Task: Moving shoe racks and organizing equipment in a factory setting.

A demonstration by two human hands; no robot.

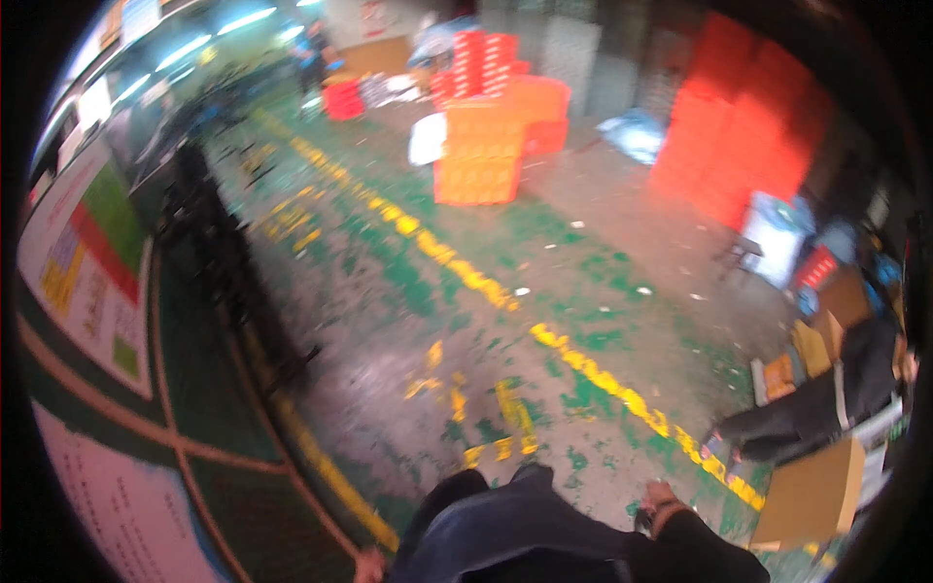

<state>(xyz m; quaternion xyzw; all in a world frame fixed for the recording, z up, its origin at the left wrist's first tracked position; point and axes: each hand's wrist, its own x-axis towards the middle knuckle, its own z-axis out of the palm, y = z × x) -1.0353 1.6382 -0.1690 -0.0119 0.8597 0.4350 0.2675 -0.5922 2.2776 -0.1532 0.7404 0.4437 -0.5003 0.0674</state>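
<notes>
Far left, well to the left of the broken yellow floor line [471,277], there's the green board [219,379], a colourful poster [121,257] up on it. The left hand [369,565] is next, low down on the line's left side and nearest the board's frame — only part of it shows, so no telling whether it's clenched or loose. Across the line, on its right, up go the orange crates [481,151]! Back on the near side, the right hand [661,494] hangs left of the line, a blur, its grip impossible to read. Well right of the line, a tall red stack [734,126]. And the cardboard box [812,491] — just right of the line's near end, with a dark-clothed person [826,403] right beside it.
</notes>
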